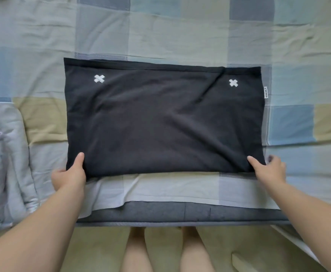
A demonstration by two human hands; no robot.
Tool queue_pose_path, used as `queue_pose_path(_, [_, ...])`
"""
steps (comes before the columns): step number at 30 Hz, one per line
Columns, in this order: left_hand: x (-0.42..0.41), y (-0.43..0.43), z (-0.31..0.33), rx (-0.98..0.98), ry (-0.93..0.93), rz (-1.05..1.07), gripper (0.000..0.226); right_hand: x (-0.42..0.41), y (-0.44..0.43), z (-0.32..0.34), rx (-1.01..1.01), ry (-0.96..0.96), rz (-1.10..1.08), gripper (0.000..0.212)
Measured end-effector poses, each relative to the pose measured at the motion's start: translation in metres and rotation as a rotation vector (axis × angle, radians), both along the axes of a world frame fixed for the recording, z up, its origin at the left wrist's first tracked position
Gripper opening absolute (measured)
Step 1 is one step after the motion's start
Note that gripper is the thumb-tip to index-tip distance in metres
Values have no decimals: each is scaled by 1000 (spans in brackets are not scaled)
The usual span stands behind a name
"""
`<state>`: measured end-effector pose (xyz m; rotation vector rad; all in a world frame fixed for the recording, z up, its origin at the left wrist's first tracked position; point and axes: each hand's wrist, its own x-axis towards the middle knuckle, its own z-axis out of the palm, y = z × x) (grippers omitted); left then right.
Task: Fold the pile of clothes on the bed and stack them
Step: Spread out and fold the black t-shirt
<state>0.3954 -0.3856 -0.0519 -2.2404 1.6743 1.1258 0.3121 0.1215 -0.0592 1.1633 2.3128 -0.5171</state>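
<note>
Now, from the head view, the black garment point(160, 118) lies flat on the bed point(180, 32), already folded to a rectangle. Its long axis runs left to right across the person, and two white crosses point(99, 78) sit near its far edge.

The left grip point(70, 173) is clamped on the near left corner, thumb on top and fingers tucked beneath. The right grip point(268, 169) pinches the near right corner the same way. The whole cloth stretches away from both grips, and each is equally close to its own corner. A fold away from the body, or one corner carried across to the other, looks equally open.

A checked sheet covers the bed, with the dark mattress edge point(180, 214) nearest the person. Pale folded clothes point(3, 154), probably the stack, lie to the left, near the left grip.
</note>
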Motion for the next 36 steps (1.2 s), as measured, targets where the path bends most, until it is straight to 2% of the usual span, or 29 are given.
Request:
queue_pose_path(2, [11,7,-1,132,149,245,81,7,1,7,-231,113,-366,67])
queue_pose_path(4, [14,12,-3,329,331,341,72,7,-4,13,-516,163,-653,43])
queue_pose_path(6, [13,16,-6,432,412,343,59,4,-8,12,-665,162,-742,24])
queue_pose_path(8, [11,19,-7,465,417,308,48,3,-13,12,-746,170,-792,13])
queue_pose_path(13, [18,24,6,439,380,242,37,14,-17,24,-747,200,-828,24])
queue_pose_path(17, [46,30,33,443,327,290,36,43,-20,53,-710,171,-824,13])
queue_pose_path(23, [72,33,92,476,236,329,38,69,-18,113,-651,144,-842,11])
queue_pose_path(30, [0,8,140,433,375,280,9,5,-31,156,-681,190,-872,11])
queue_pose_path(36, [-91,-8,117,380,420,196,23,-89,-49,137,-704,298,-839,11])
